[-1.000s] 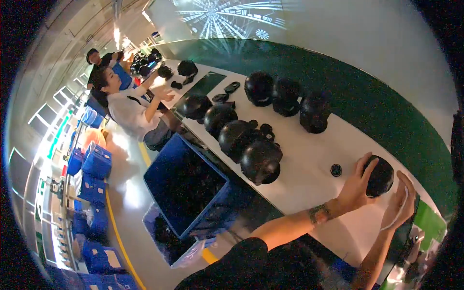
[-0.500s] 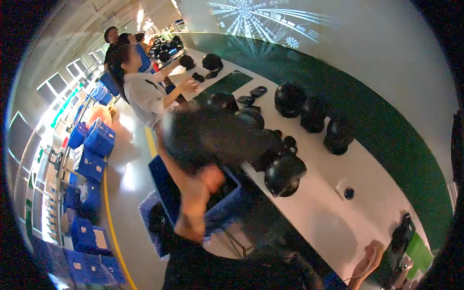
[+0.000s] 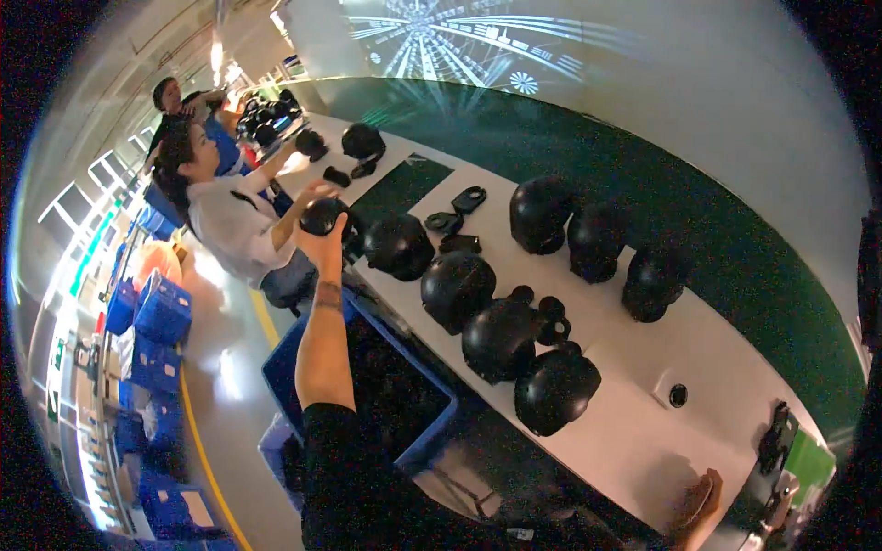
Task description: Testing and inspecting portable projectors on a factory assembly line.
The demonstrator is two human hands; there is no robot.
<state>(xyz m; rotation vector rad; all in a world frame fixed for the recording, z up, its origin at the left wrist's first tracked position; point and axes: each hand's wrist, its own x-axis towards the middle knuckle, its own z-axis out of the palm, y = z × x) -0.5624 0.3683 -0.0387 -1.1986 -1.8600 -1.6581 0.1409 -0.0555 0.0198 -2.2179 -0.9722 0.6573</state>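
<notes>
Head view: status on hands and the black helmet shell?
Left hand extended, grip shut on black helmet shell over table's near edge. Right hand resting on table, empty. Co-worker close beyond the shell.

1. Seven black helmets sit on the near stretch of the white table (image 3: 634, 432): four in the front row (image 3: 501, 340) and three in the back row (image 3: 595, 241).
2. One more black helmet (image 3: 323, 217) is held up in the left hand (image 3: 326, 246).
3. Two further helmets (image 3: 363, 141) rest at the far end.
4. Two people (image 3: 230, 220) stand nearby.
</notes>
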